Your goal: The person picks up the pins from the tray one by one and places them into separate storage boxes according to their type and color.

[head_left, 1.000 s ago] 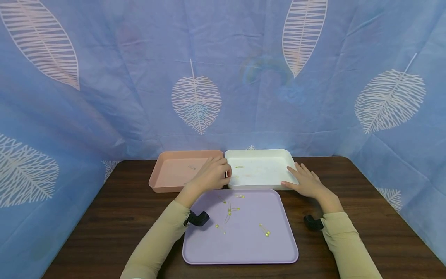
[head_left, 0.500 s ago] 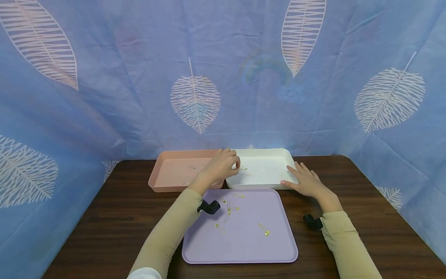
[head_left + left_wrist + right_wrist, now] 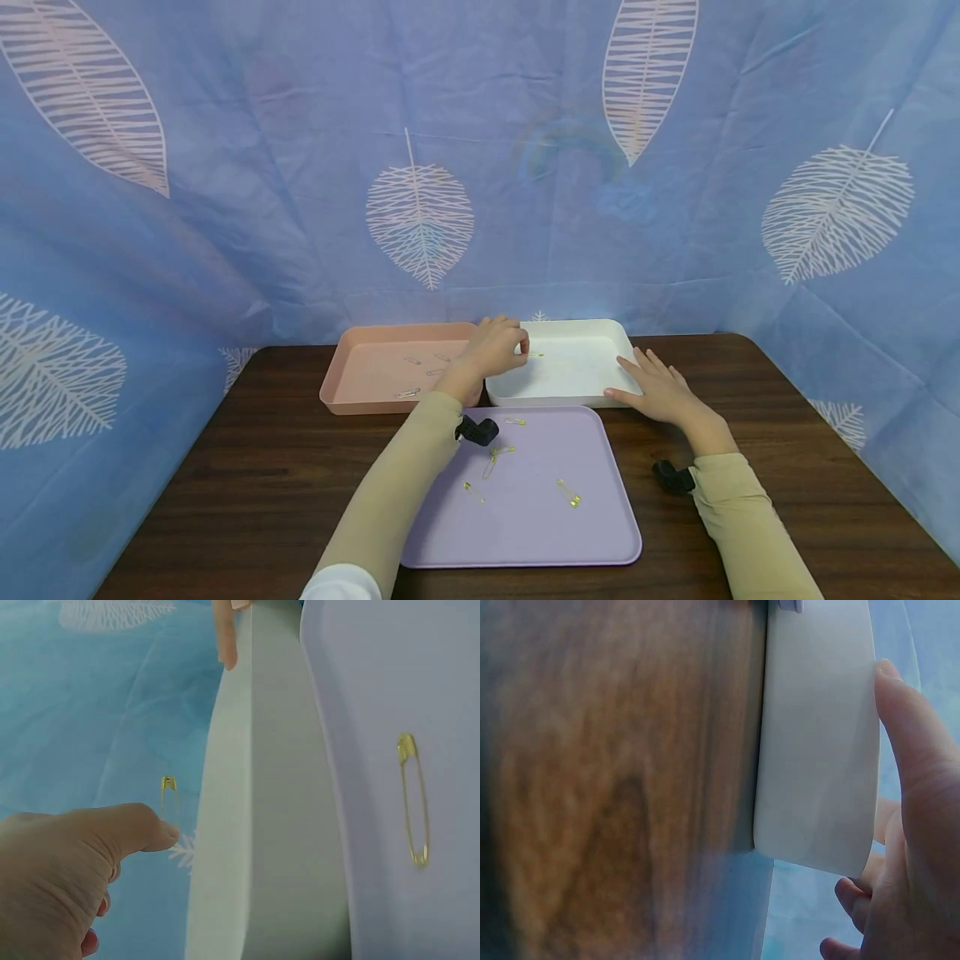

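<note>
My left hand [image 3: 497,346] is over the left side of the white tray [image 3: 577,399], pinching a gold safety pin [image 3: 169,784] between thumb and fingertips. The pin's yellow head points upward in the left wrist view. My right hand [image 3: 660,392] rests on the right front corner of the white tray, fingers spread and thumb on its rim. In the right wrist view the thumb [image 3: 907,720] touches the edge. Several gold safety pins [image 3: 568,493] lie on the purple tray [image 3: 525,533] in front. Silver safety pins [image 3: 408,392] lie in the pink tray [image 3: 360,408].
Pink and white trays stand side by side at the back of the dark wooden table [image 3: 225,483], with the purple tray before them. Behind hangs a blue cloth [image 3: 540,208] with leaf prints. My left forearm crosses the purple tray's left part.
My left hand has moved right, from the pink tray's edge to above the white tray, carrying the gold safety pin. More silver pins show in the pink tray. The right hand stays still.
</note>
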A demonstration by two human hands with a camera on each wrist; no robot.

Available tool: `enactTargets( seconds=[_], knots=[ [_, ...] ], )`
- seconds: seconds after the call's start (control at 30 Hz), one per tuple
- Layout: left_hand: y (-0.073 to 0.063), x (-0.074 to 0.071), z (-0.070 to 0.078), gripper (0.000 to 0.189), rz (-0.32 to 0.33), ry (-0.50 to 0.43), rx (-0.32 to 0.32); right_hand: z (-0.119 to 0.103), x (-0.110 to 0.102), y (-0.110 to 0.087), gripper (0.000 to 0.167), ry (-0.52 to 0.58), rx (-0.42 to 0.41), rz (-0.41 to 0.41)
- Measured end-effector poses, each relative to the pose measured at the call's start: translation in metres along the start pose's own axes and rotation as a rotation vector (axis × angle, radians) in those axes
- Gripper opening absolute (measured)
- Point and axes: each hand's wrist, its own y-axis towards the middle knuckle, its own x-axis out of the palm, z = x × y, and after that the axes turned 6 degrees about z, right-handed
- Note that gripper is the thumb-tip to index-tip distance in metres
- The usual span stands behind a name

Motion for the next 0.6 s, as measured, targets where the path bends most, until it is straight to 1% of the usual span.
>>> enactTargets(
  seconds=[0.3, 0.47, 0.6],
  knots=[
    [0.017, 0.016, 0.005, 0.007, -0.012, -0.040, -0.091, 0.000, 0.000, 0.000, 0.087, 0.007, 0.005, -0.007],
    [0.024, 0.022, 0.007, 0.009, -0.006, -0.055, -0.129, 0.000, 0.001, 0.000, 0.086, 0.015, 0.004, -0.010],
    [0.028, 0.026, 0.008, 0.009, 0.001, -0.043, -0.155, 0.001, 0.001, 0.000, 0.086, 0.020, 0.004, -0.013]
  ],
)
